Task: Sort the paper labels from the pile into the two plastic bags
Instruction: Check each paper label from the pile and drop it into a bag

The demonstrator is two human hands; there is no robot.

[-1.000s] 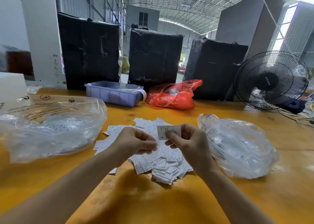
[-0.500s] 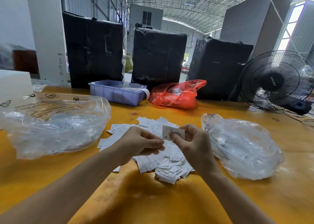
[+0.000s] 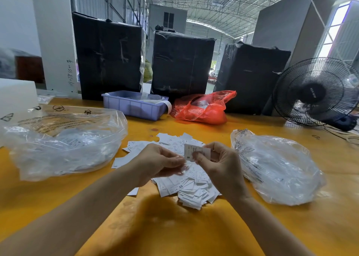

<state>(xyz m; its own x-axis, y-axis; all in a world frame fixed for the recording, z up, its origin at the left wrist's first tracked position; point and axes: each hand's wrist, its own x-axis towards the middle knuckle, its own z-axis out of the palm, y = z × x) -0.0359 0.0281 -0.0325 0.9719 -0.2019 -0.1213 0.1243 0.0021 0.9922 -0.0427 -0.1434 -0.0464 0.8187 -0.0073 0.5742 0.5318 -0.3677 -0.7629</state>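
- Label [image 3: 196,152] marked S sat pinched in your right hand [image 3: 219,164] above the pile [image 3: 186,187] at mid-bench.
- Your left hand [image 3: 161,161] curled beside it, pinching nothing I could make out.
- Reading the size before choosing a bag [image 3: 275,168] was wise.

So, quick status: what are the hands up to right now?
Right hand pinching one label, marked S. Left hand curled beside it, edge contact unclear. Pile lies between left bag and right bag. Nothing blocking.

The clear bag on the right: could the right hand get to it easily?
Probably yes: the right hand, pinching a label, hovers right beside that clear bag, with nothing between.
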